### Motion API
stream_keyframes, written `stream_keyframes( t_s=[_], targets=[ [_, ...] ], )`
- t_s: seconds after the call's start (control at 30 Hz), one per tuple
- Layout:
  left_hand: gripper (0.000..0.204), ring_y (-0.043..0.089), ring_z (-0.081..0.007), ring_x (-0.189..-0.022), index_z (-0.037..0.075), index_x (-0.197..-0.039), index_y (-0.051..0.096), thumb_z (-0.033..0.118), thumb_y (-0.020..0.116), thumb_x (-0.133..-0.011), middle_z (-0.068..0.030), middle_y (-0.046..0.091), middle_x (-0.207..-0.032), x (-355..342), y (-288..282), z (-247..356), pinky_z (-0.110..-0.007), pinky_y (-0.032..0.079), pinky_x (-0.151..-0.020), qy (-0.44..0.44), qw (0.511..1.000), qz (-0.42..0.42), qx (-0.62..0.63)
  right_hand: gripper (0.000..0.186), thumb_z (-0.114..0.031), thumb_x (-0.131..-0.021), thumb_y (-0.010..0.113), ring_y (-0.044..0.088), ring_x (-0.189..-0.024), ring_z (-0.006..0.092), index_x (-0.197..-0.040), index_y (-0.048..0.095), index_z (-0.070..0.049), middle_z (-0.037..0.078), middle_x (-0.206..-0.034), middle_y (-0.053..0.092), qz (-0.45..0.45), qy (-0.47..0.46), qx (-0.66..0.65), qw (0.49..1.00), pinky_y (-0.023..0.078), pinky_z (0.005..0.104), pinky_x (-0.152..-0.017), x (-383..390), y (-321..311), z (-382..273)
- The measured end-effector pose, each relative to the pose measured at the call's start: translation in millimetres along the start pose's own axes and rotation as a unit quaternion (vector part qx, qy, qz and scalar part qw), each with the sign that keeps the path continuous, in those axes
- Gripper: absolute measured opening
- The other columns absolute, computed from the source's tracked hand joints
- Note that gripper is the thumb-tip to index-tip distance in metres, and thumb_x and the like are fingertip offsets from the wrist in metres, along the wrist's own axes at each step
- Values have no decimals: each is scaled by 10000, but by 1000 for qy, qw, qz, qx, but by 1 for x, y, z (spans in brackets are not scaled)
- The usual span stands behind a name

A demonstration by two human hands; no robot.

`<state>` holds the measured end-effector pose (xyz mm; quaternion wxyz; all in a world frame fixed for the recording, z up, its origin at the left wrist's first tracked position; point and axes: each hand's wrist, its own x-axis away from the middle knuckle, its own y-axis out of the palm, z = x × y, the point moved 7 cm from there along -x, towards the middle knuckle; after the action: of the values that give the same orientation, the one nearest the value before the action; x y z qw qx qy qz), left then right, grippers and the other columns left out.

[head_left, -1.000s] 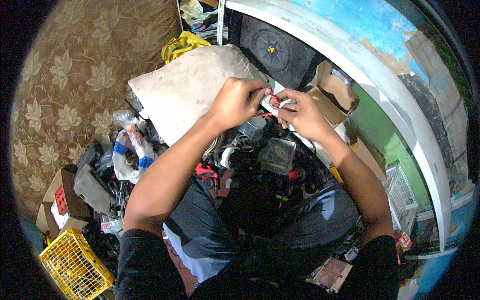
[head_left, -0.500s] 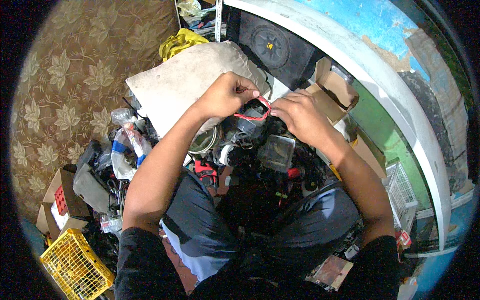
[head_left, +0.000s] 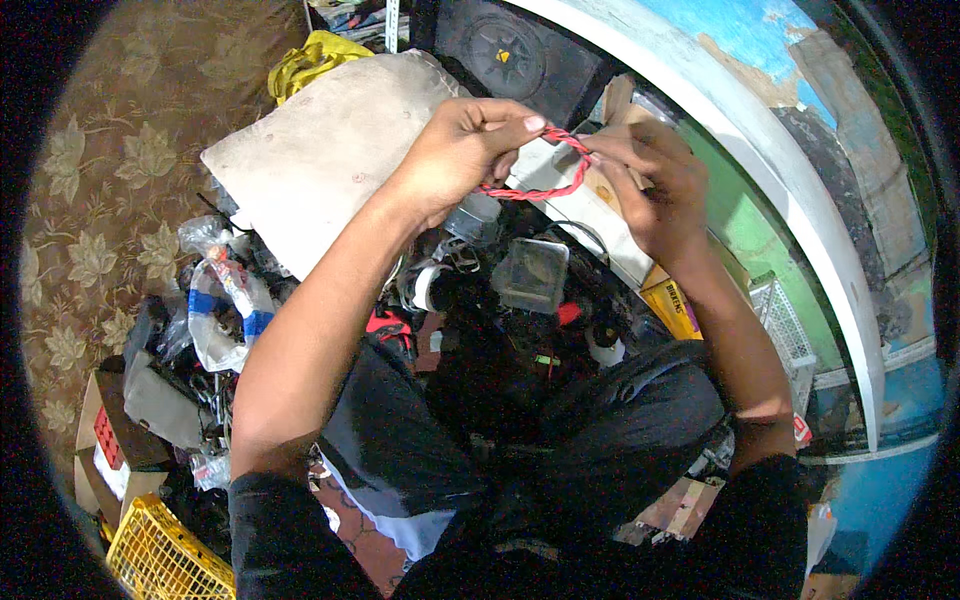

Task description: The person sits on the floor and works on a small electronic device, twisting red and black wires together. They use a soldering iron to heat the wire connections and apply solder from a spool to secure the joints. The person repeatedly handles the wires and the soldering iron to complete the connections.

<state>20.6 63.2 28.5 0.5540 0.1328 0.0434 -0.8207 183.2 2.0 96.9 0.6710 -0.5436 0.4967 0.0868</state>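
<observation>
Wire (head_left: pixel 540 194), red and twisted, makes an open loop in the air between both hands, nearer us than the speaker (head_left: pixel 510 62). We see thumb and finger of the left hand (head_left: pixel 460 150) pinched together on its upper run; the lower run meets that hand's underside, where we cannot tell whether it is held. The right hand (head_left: pixel 662 190) is at the loop's right bend, its fingertips blurred, so we cannot tell whether they clamp the wire or merely touch it. We judge the left serves as anchor, freeing the right to work the bend, and the raised hold keeps the loop off the clutter (head_left: pixel 468 258) and in sight. Edges: the pale sheet (head_left: pixel 320 150) lies behind the left hand; the white curved rim (head_left: pixel 770 165) sweeps past the right, apart from it. Below sits a clear tub (head_left: pixel 533 272). We judge there is more room upward than down.
</observation>
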Motion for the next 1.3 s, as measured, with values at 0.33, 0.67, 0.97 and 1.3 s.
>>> stream_keyframes(
  t_s=[0.33,0.67,0.97,1.3],
  targets=[
    [234,433,-34,-522,14,-936,719,240,663,-948,44,530,-582,-35,29,-18,-242,332,-472,122,985,94,-74,212,-138,-890,682,683,-869,215,-1001,727,38,135,-1017,682,-30,323,-193,926,558,307,-763,33,2,68],
    [186,507,-57,-564,1,-978,718,173,660,-937,-3,632,-658,-69,73,-39,-253,401,-508,194,971,117,-74,326,-185,-957,645,678,-951,198,-1162,661,68,132,-1060,705,15,510,-304,804,561,347,-873,77,-6,103],
    [181,684,-162,-669,-25,-949,717,144,678,-895,-181,703,-752,-82,84,-52,-298,510,-634,182,975,127,-28,324,-198,-958,638,681,-957,197,-1172,650,44,119,-1044,709,67,540,-321,775,541,334,-874,79,-14,99],
    [174,484,-50,-534,8,-968,721,168,657,-938,16,586,-614,-82,79,-62,-245,381,-487,192,975,82,-71,352,-267,-982,594,625,-1016,181,-1259,594,-50,59,-1049,667,2,546,-553,629,485,370,-910,88,16,95]
  ],
)
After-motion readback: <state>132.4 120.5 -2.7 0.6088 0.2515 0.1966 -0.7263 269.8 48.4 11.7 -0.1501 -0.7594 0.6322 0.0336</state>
